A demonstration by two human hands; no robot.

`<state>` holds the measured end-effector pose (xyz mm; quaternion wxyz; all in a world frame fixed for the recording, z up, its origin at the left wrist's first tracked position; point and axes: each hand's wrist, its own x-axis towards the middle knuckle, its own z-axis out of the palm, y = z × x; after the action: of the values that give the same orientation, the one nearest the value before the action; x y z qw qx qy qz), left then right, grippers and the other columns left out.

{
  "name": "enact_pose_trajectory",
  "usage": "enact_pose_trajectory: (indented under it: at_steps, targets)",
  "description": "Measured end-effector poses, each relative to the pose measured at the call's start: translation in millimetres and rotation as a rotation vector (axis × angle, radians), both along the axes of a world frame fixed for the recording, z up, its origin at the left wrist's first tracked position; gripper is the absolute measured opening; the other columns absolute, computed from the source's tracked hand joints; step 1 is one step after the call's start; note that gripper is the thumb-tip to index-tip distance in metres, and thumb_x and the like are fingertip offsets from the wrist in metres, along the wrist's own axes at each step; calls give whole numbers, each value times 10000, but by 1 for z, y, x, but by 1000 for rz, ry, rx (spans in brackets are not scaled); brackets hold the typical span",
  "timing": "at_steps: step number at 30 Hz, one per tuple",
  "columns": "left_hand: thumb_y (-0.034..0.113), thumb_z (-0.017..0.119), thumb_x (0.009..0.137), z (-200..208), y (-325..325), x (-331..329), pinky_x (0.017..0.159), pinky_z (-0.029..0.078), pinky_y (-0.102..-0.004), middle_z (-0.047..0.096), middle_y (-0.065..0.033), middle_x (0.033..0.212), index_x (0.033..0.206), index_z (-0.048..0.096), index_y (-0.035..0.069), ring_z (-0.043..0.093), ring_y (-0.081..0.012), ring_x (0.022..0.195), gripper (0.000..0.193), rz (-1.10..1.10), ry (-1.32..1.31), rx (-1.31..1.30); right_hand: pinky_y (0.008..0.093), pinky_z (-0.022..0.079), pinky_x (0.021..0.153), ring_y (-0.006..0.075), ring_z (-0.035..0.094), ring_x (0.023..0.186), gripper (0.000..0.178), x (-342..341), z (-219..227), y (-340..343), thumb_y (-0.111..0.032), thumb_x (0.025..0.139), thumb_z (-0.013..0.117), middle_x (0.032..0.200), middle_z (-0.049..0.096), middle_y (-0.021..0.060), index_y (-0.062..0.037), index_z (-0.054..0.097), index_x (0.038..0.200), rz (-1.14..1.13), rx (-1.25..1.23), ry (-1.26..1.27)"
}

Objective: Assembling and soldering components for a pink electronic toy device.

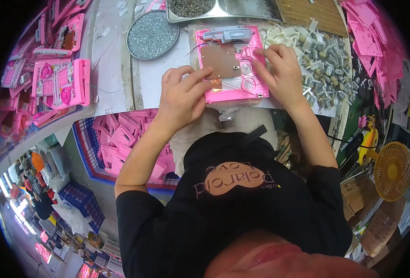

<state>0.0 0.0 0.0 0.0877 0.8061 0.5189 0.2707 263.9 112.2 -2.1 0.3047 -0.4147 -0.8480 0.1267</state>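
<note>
A pink plastic toy shell (256, 90) lies open-side up on the white bench in front of me. Inside it sit a brown circuit board (220, 61), thin wires and a grey block (227, 34) at its far edge. My left hand (182, 95) rests on the shell's near left corner, fingers pressing the board's edge. My right hand (281, 74) holds the shell's right side, fingertips pinching near the wires and round pink fittings.
A round tray of small screws (152, 34) sits far left of the shell; a metal tray (214, 9) lies behind. Several grey and white small parts (318, 55) pile at right. Pink shells fill a blue crate (121, 139) below, stacks at left (59, 78). A yellow fan (393, 170) stands right.
</note>
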Motion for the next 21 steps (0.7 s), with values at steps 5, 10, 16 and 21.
enact_pose_trajectory:
  at_steps: [5, 10, 16, 21]
  targets:
    - [67, 704, 731, 7, 2, -9, 1005, 410, -449, 681, -45, 1320, 1005, 725, 114, 587, -305, 1116, 279, 14, 7, -36, 374, 502, 733, 257, 585, 886, 217, -4, -4, 6, -260, 823, 783, 905, 638, 45, -120, 779, 988, 104, -43, 23]
    - [112, 722, 787, 13, 5, 4, 954, 435, -430, 713, -51, 1166, 959, 722, 105, 616, -290, 1047, 173, 77, -61, 0, 354, 495, 724, 241, 594, 823, 175, -3, 3, 14, -215, 837, 775, 858, 638, 51, -110, 773, 977, 161, -100, 63]
    - [186, 757, 816, -5, 49, 38, 816, 433, -428, 683, -40, 906, 906, 720, 108, 640, -251, 871, 125, 150, -150, 115, 246, 456, 664, 92, 569, 732, 163, -15, 8, 22, -193, 988, 666, 869, 677, 12, -37, 696, 1021, 124, -720, 546]
    - [209, 756, 805, -6, 82, 60, 764, 415, -416, 664, -21, 788, 834, 732, 112, 649, -236, 791, 105, 213, -89, 144, 181, 408, 620, 17, 539, 721, 155, -5, 7, 17, -183, 1043, 601, 858, 667, -22, -41, 661, 1064, 72, -1049, 799]
